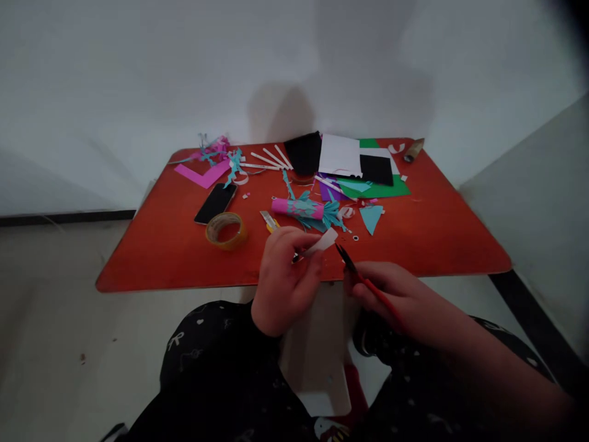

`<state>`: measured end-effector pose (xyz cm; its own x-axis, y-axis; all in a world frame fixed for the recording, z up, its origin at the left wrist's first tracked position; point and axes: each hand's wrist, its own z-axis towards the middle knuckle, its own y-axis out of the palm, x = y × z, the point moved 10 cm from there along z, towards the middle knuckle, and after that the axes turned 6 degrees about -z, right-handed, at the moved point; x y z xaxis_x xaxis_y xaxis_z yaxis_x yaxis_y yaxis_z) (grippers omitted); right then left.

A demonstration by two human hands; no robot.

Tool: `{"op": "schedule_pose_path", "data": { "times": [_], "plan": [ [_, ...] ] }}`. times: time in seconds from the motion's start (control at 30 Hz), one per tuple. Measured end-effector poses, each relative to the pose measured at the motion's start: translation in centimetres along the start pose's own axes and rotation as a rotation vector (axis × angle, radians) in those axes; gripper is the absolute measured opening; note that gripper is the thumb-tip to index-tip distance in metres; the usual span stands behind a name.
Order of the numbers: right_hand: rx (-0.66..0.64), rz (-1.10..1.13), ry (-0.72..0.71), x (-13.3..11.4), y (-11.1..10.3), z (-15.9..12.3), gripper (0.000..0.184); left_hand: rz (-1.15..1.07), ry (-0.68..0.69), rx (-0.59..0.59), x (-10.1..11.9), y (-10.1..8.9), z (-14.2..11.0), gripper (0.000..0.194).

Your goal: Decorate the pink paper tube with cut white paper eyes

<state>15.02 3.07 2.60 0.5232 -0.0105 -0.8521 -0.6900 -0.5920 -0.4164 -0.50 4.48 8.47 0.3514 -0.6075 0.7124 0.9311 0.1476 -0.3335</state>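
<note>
My left hand (285, 276) is closed in a pinch on a small white paper strip (323, 240), held just above the near edge of the red table (156, 245). My right hand (396, 298) grips red-handled scissors (363, 279); their dark blades point up toward the strip and stop just short of it. Right behind the strip lies a pink paper roll with a teal fringe (306, 210).
On the table lie a tape roll (225, 229), a black phone (216, 202), a yellow cutter (269, 220), a teal paper triangle (370, 217), white paper sticks (271, 159), pink scraps (205, 174) and stacked black, white and green sheets (363, 169). A white wall stands behind; pale floor surrounds.
</note>
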Motion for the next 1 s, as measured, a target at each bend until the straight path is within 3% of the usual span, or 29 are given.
{"op": "schedule_pose_path", "data": {
  "times": [0.5,1.0],
  "plan": [
    [0.056,-0.238,0.02,-0.37,-1.0,0.0,0.041,0.016,-0.005,-0.022,0.27,0.37,-0.08,0.017],
    [0.012,-0.167,-0.002,-0.1,-0.9,0.16,0.042,0.024,-0.003,-0.043,0.56,0.44,0.04,0.015]
  ]
}}
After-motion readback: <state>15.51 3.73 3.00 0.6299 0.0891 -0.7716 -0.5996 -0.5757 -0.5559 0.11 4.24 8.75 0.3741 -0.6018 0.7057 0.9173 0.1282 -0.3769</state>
